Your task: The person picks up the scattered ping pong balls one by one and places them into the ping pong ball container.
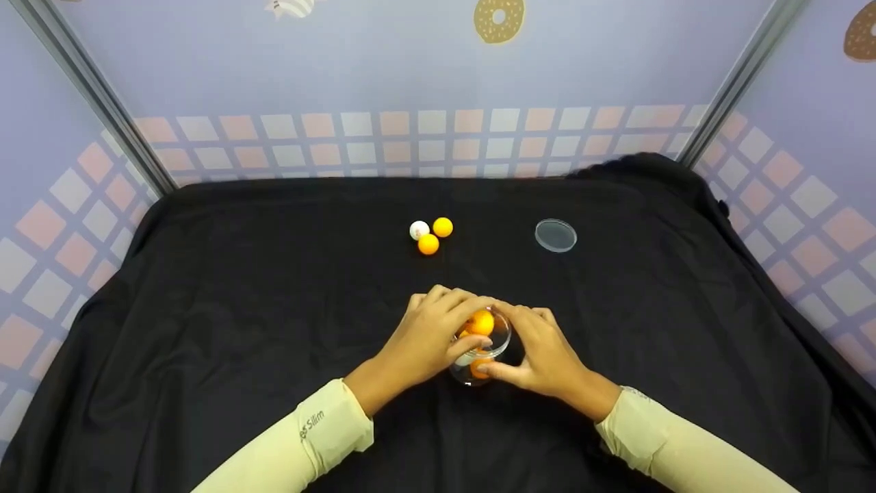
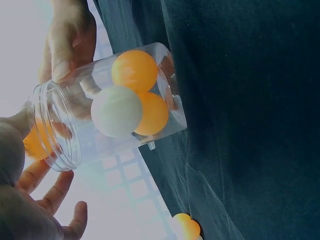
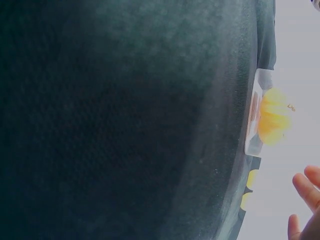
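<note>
A clear screw-neck plastic jar (image 2: pixel 92 147) stands upright on the black cloth. Inside, near its base, lie a white ball (image 2: pixel 116 111) and two orange balls (image 2: pixel 134 71). My left hand (image 1: pixel 428 335) pinches another orange ball (image 1: pixel 481 322) between thumb and fingers at the jar's mouth. From the other side my right hand (image 1: pixel 547 352) grips the jar wall, its thumb toward the front. Only a few right fingertips show at the edge of the right wrist view, where the jar's base and blurred yellow balls appear.
Beyond the jar, two orange balls (image 1: pixel 443 227) and a white ball (image 1: pixel 419 230) sit close together on the black cloth (image 1: pixel 274 287). A clear round lid (image 1: pixel 556 235) lies farther right. Patterned walls (image 1: pixel 383 68) enclose the back and sides.
</note>
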A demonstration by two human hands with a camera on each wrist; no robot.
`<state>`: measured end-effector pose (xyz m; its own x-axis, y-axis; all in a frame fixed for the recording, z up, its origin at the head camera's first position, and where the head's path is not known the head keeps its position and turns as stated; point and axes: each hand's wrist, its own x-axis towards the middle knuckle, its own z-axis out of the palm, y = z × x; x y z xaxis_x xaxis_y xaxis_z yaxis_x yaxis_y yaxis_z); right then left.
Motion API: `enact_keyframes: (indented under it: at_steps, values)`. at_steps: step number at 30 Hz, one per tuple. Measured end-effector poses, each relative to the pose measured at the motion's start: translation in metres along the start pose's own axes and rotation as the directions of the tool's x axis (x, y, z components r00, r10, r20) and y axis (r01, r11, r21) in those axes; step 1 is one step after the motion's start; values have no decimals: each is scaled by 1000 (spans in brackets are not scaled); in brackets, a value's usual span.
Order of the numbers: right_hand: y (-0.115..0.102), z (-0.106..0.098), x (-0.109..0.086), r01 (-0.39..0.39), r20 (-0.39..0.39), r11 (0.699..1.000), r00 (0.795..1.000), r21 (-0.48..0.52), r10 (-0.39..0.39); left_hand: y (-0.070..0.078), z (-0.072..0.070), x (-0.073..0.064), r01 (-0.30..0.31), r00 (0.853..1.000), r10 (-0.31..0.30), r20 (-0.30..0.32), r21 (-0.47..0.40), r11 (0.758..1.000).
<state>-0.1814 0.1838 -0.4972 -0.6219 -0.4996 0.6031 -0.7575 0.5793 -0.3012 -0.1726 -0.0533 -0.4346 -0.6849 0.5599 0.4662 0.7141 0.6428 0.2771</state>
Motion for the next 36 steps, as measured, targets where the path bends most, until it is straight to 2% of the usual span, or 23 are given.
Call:
enact_keyframes:
  at_steps: [12,17,22,26,30,36]
  values:
    - [4,0,1,25,-23,1000,999,-12,-25,-2,3,3,-9,1000,9,-10,11,1000]
    - [6,-1,2,26,-27,999,999,-23,-27,-5,1,9,14,1000,-14,-1,-12,1000]
    - [7,-3,2,34,-32,998,999,-48,-35,-17,2,20,81,996,-83,-24,-103,991]
    - [7,-3,1,36,-36,998,999,-53,-38,-35,8,31,172,983,-179,-37,-152,973]
    - [6,-2,-1,35,-36,998,999,-46,-37,-55,15,43,261,965,-263,-18,-83,962]
    - [2,0,-2,33,-25,999,999,-39,-34,-83,24,66,325,942,-334,40,138,935]
